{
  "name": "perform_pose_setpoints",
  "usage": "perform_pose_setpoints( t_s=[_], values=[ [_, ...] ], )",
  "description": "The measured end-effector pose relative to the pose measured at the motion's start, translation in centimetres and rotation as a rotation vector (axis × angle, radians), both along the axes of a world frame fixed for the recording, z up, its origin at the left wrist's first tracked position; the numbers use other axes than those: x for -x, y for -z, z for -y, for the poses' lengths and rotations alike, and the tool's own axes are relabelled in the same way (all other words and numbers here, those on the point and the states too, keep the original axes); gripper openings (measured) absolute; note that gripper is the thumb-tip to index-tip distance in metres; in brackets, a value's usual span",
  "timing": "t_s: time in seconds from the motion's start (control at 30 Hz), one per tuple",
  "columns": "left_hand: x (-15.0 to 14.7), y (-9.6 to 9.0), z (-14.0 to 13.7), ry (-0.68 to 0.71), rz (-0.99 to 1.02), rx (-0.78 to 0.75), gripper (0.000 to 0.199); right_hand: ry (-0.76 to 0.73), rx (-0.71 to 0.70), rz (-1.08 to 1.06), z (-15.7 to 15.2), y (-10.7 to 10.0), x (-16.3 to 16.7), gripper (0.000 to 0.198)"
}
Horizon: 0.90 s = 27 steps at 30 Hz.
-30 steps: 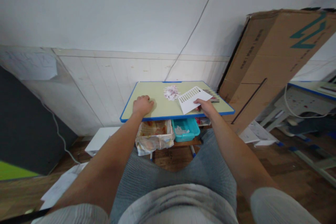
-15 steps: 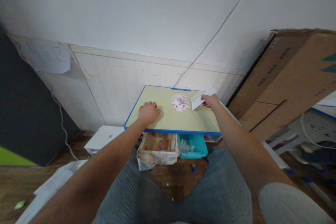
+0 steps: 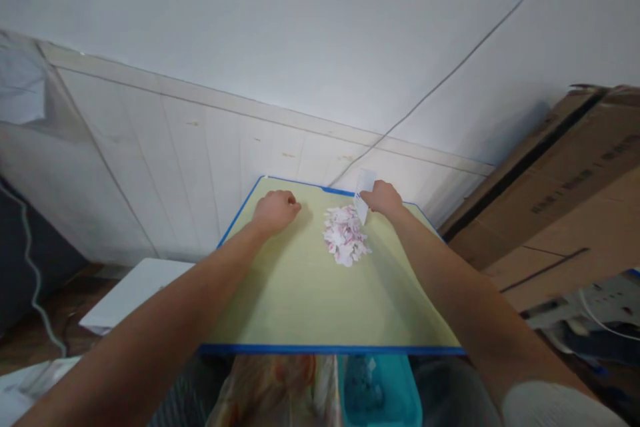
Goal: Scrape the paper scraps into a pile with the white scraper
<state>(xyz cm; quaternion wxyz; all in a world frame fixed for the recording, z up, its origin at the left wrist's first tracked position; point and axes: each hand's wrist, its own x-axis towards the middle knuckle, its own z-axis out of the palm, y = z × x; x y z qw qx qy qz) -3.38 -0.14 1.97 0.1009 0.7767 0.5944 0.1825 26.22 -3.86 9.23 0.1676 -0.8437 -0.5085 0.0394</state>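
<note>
A pile of small torn-looking white paper pieces with pinkish marks (image 3: 345, 235) lies on the pale yellow tabletop (image 3: 300, 293), which has a blue rim. My right hand (image 3: 384, 199) is closed on a folded white printed card (image 3: 365, 203). The card is tilted on edge, its lower corner at the right side of the pile. Left of the pile, my left hand (image 3: 277, 210) hovers over or rests on the table with its fingers curled in. Nothing shows between those fingers.
Beneath the table's near edge are a turquoise bin (image 3: 383, 390) and a cloth-lined basket (image 3: 280, 390). A white box (image 3: 140, 293) stands at the left. Cardboard (image 3: 565, 193) leans at the right, and a cable (image 3: 440, 83) runs down the wall behind.
My right hand has brought the card leftward to the pile and turned it more upright. My left hand has lifted slightly with its fingers curled. The head view has shifted closer to the table.
</note>
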Motion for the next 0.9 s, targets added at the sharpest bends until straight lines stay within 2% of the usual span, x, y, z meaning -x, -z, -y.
perform_pose_setpoints(
  t_s=[0.1,0.27,0.3,0.37,0.5,0.67,0.8,0.9],
  values=[
    [-0.6,1.1,-0.3,0.036,0.042,-0.065,0.040,-0.081,0.023,0.083,0.8,0.0,1.6,0.030],
    [-0.1,1.6,0.0,0.075,0.058,-0.138,0.039,-0.125,-0.029,0.129,2.7,-1.8,3.6,0.036],
    [0.1,1.6,-0.1,0.072,0.051,-0.132,0.039,-0.154,-0.083,0.061,2.8,-2.0,4.3,0.032],
    [0.5,1.6,-0.3,0.051,0.035,-0.120,0.041,-0.234,-0.162,-0.206,2.5,-1.7,6.2,0.021],
    [1.2,1.9,-0.8,-0.006,0.018,-0.104,0.045,-0.293,-0.125,-0.426,1.4,0.9,9.0,0.023],
    [1.4,2.4,-1.0,-0.003,0.062,-0.107,0.052,-0.216,-0.134,-0.535,2.7,3.9,7.1,0.026],
    [1.2,2.5,-1.1,-0.006,0.097,-0.104,0.054,-0.155,-0.155,-0.576,5.6,4.4,4.4,0.036],
    [1.2,2.5,-1.3,0.002,0.100,-0.094,0.055,-0.125,-0.185,-0.610,7.5,4.2,3.2,0.035]
  ],
)
